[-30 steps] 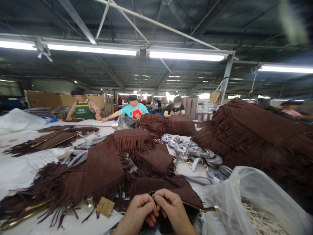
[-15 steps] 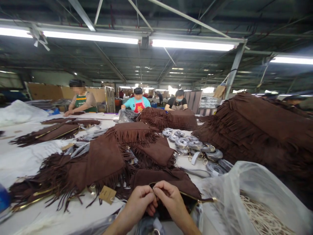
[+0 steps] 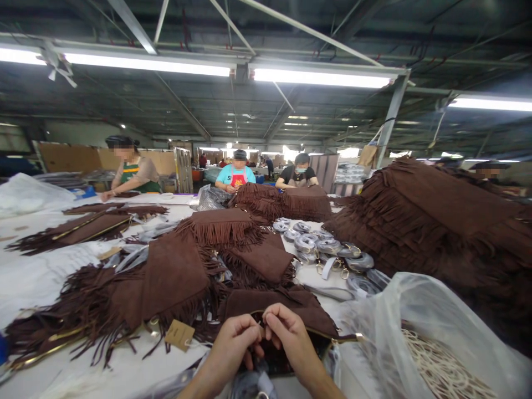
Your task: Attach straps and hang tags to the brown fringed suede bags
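Note:
In the head view a brown fringed bag (image 3: 286, 302) lies in front of me, its gold-zippered mouth facing my body. My left hand (image 3: 239, 342) is closed in a pinch over the opening. Beside it my right hand (image 3: 288, 335) pinches too, fingertips almost meeting the left ones. Whatever sits between the fingers is too small and hidden to name. A brown zipper end (image 3: 352, 337) with a gold tip sticks out to the right. Below the hands lies a plastic-wrapped grey coil (image 3: 245, 385), partly covered by my wrists.
More fringed bags (image 3: 178, 271) cover the table, one beside a tan hang tag (image 3: 179, 334). Wrapped coiled straps (image 3: 307, 244) with gold clips lie beyond. A plastic bag of pale cords (image 3: 436, 360) stands right, before a tall brown pile (image 3: 449, 221). Several co-workers (image 3: 236, 173) work across.
Both hands stay over the bag's opening, with the fingertips slightly shifted and a small gap showing between them. The view has turned a little to the right.

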Action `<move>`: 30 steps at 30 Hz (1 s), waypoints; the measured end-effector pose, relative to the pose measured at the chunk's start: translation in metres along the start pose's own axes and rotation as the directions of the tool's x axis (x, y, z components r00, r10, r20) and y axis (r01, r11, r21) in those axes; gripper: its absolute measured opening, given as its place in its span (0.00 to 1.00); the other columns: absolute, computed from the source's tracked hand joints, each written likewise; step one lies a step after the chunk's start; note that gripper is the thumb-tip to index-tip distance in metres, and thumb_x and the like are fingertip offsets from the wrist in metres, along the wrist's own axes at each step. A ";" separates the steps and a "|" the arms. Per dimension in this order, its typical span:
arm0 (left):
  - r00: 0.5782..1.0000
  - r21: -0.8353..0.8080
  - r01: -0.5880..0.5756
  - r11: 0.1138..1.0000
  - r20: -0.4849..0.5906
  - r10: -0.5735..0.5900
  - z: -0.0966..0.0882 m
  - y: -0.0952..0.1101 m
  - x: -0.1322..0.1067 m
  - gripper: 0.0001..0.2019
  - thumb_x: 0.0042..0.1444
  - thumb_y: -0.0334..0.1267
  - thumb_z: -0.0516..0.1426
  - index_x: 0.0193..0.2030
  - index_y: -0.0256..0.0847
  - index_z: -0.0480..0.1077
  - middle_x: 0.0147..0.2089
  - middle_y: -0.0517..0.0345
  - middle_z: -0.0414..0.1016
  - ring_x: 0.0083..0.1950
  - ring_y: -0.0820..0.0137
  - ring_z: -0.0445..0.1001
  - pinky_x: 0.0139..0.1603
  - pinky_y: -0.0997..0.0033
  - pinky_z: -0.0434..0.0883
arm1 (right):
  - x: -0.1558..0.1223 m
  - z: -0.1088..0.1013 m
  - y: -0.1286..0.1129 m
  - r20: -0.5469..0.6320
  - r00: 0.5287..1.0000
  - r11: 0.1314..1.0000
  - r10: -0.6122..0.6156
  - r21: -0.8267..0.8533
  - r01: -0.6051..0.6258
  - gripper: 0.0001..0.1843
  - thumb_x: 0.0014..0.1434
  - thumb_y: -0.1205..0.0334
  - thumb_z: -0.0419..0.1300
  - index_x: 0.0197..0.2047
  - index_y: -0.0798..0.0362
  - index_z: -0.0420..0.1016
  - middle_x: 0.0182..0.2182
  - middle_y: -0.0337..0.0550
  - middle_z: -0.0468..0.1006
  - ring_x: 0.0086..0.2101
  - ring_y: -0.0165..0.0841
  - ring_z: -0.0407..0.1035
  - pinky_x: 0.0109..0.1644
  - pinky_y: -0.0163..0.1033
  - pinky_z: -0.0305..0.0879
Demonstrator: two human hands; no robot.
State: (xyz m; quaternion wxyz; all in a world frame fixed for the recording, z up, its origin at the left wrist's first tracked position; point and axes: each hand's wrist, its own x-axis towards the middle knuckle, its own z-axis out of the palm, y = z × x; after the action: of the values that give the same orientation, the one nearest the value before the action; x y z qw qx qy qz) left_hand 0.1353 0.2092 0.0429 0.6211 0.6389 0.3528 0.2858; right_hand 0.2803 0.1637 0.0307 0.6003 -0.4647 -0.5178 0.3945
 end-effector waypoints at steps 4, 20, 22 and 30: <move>1.000 0.022 0.019 1.000 -0.019 -0.018 -0.005 0.002 0.000 0.12 0.43 0.48 0.52 0.23 0.41 0.63 0.14 0.66 0.63 0.13 0.79 0.52 0.14 0.77 0.46 | 0.001 -0.005 0.000 0.033 0.998 0.994 -0.061 -0.091 0.064 0.22 0.59 0.41 0.59 0.28 0.53 0.70 0.19 0.32 0.65 0.20 0.26 0.56 0.25 0.32 0.53; 0.996 0.116 -0.082 0.990 -0.019 0.085 -0.004 0.005 -0.003 0.09 0.42 0.43 0.49 0.18 0.42 0.61 0.14 0.67 0.56 0.17 0.76 0.53 0.20 0.75 0.51 | 0.000 -0.006 0.002 0.086 0.982 0.951 -0.170 -0.247 0.186 0.18 0.62 0.51 0.58 0.26 0.52 0.74 0.22 0.36 0.69 0.26 0.31 0.65 0.34 0.34 0.59; 0.996 0.121 -0.090 0.989 -0.015 0.092 -0.004 0.006 -0.004 0.09 0.42 0.42 0.50 0.18 0.42 0.61 0.14 0.68 0.56 0.18 0.76 0.54 0.20 0.75 0.51 | 0.000 -0.006 0.003 0.084 0.982 0.949 -0.169 -0.254 0.185 0.18 0.62 0.51 0.58 0.26 0.52 0.74 0.22 0.36 0.69 0.27 0.31 0.65 0.34 0.34 0.59; 0.994 0.160 -0.102 0.982 -0.017 0.106 -0.003 0.009 -0.006 0.09 0.42 0.42 0.49 0.18 0.42 0.61 0.15 0.67 0.56 0.18 0.75 0.55 0.20 0.75 0.53 | -0.001 -0.005 0.001 0.091 0.985 0.951 -0.149 -0.258 0.168 0.14 0.61 0.58 0.58 0.25 0.53 0.73 0.22 0.35 0.68 0.25 0.30 0.65 0.32 0.34 0.59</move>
State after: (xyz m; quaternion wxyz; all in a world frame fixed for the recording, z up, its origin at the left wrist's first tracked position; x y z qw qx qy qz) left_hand 0.1306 0.2066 0.0528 0.5480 0.7001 0.3485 0.2968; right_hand 0.2849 0.1621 0.0297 0.5439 -0.4834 -0.6224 0.2883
